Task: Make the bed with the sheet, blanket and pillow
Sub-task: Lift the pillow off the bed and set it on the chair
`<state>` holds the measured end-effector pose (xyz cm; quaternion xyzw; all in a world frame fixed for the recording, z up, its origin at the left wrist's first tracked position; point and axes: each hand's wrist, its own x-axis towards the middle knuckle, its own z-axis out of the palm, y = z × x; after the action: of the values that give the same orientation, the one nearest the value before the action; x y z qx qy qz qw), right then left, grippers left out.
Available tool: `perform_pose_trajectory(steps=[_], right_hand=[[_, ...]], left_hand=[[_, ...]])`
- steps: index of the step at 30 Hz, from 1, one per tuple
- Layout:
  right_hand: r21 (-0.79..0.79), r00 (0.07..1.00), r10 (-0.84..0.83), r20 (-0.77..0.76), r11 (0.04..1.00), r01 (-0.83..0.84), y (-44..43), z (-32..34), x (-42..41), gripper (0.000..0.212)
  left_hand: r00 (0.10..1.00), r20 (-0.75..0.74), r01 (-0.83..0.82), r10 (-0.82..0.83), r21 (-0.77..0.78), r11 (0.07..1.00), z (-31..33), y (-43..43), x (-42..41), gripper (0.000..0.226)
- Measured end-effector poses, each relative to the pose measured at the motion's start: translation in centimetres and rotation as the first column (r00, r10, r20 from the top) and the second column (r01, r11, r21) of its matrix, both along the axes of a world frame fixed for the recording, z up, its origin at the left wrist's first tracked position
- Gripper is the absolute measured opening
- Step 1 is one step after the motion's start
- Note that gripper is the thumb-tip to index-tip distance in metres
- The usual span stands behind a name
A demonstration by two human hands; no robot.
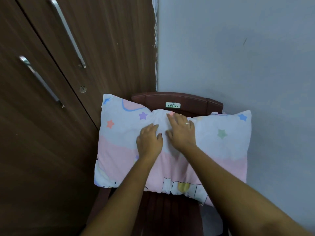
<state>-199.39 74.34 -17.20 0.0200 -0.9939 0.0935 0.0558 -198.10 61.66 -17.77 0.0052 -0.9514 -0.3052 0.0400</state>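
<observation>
A pillow (221,150) in a white and pink case with coloured stars lies across a dark red plastic chair (187,101). My left hand (149,139) rests flat on the pillow's middle, fingers spread slightly. My right hand (181,132), with a ring on one finger, lies beside it on the pillow's upper middle, fingers pressing into the fabric near the chair's back. Neither hand has closed around the pillow. No sheet, blanket or bed is in view.
A brown wooden wardrobe (51,116) with two metal handles and a keyhole stands directly left of the chair. A pale blue wall (238,48) rises behind and to the right. The chair sits tight in this corner.
</observation>
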Motion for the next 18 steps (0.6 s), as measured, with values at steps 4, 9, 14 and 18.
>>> perform_pose_trajectory(steps=[4, 9, 14, 18], right_hand=[[0.18, 0.994, 0.043, 0.097, 0.982, -0.06, 0.6, -3.4, 2.9, 0.06], [0.275, 0.979, -0.014, 0.203, 0.96, -0.043, 3.7, -5.1, 4.4, 0.073], [0.248, 0.949, -0.004, 0.316, 0.966, -0.078, 5.4, -4.8, 4.3, 0.07], [0.154, 0.984, 0.054, 0.172, 0.985, -0.081, 6.4, -4.5, 5.5, 0.075]], left_hand=[[0.968, 0.194, 0.222, -0.159, -0.369, 0.902, -1.2, -0.7, -1.0, 0.066], [0.95, 0.228, 0.3, -0.212, -0.495, 0.816, -3.8, -2.5, -1.1, 0.077], [0.923, 0.32, 0.358, -0.213, -0.516, 0.778, -3.9, -3.1, -2.1, 0.077], [0.96, 0.202, 0.268, -0.194, -0.46, 0.846, -3.4, -1.4, -0.9, 0.076]])
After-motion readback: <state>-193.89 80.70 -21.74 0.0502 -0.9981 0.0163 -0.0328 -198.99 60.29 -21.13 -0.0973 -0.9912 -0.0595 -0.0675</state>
